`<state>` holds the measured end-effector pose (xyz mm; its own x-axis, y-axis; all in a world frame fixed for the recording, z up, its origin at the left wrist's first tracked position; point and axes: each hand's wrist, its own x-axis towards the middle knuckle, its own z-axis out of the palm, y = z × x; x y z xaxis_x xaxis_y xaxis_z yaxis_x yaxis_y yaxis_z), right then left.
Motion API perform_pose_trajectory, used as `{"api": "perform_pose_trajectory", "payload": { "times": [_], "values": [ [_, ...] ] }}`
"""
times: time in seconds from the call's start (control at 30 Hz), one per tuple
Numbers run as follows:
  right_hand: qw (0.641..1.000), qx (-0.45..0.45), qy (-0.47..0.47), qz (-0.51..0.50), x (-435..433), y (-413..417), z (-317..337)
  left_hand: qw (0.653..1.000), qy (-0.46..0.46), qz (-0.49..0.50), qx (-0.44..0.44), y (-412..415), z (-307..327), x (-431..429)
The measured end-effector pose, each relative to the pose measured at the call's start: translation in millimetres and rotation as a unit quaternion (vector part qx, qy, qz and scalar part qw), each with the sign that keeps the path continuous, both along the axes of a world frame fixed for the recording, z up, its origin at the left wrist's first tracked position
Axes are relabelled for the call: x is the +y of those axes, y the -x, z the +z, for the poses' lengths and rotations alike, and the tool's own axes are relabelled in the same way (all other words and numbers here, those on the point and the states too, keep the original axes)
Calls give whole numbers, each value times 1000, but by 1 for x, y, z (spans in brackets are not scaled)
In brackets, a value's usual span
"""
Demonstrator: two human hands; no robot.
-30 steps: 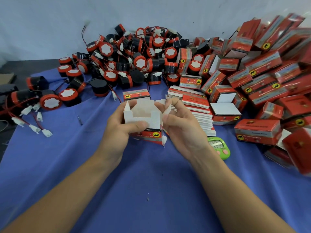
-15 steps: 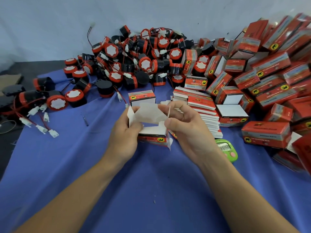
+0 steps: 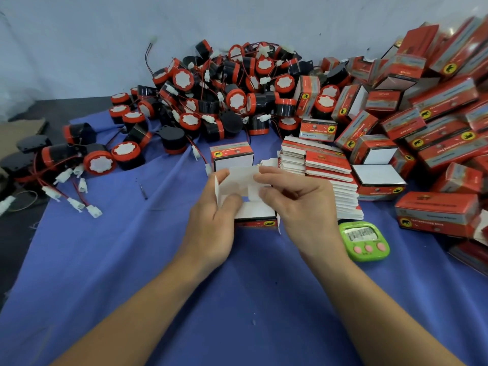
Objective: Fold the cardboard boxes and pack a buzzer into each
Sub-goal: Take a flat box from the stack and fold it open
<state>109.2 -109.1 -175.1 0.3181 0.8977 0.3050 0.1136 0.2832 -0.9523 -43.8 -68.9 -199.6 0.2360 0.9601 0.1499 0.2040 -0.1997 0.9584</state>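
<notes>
Here the left grip (image 3: 211,223) and right grip (image 3: 303,207) grasp a half-folded cardboard box (image 3: 253,213) between them. Beyond stands a folded box (image 3: 231,157), before the buzzer pile (image 3: 232,101); flat boxes (image 3: 326,165) and a green timer (image 3: 365,240) lie right.

This is a small packing workshop, a hand-assembly bench rather than a home or a shop: a work surface draped in a blue cloth (image 3: 132,260) stands against a bare pale wall (image 3: 105,35) and carries one product in bulk, a big loose heap of round black-and-red plastic buzzers (image 3: 235,101) with thin red wires and white plug connectors. Beside the heap lie a tumbled pile of identical red printed cardboard boxes (image 3: 433,122) and a neat stack of flat unfolded box blanks (image 3: 327,165), with a green digital timer with pink buttons (image 3: 365,240) near the front. The work is done by hand: a bare left hand (image 3: 211,223) and right hand (image 3: 303,207) grip one half-folded red-and-white cardboard box (image 3: 253,215) over the cloth.
</notes>
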Motion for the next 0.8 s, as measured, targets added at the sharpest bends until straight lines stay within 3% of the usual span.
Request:
{"api": "perform_pose_trajectory", "payload": {
  "times": [0.1, 0.27, 0.4, 0.6, 0.8],
  "values": [
    [999, 19, 2, -29, 1, 4, -1, 999, 15, -22, -30, 0, 3, -1],
    [992, 90, 88, 0, 6, 2, -5, 980, 68, -64, -176, -1, 6, 0],
    [989, 111, 97, 25, 8, 3, -4, 986, 64, -32, -148, -1, 12, 6],
    [975, 171, 109, 95, 9, -1, 0, 983, 53, -33, -174, 1, 12, 11],
    [974, 139, 122, 132, 11, -4, 0, 977, 53, -40, -204, 8, 8, 17]
  ]
}}
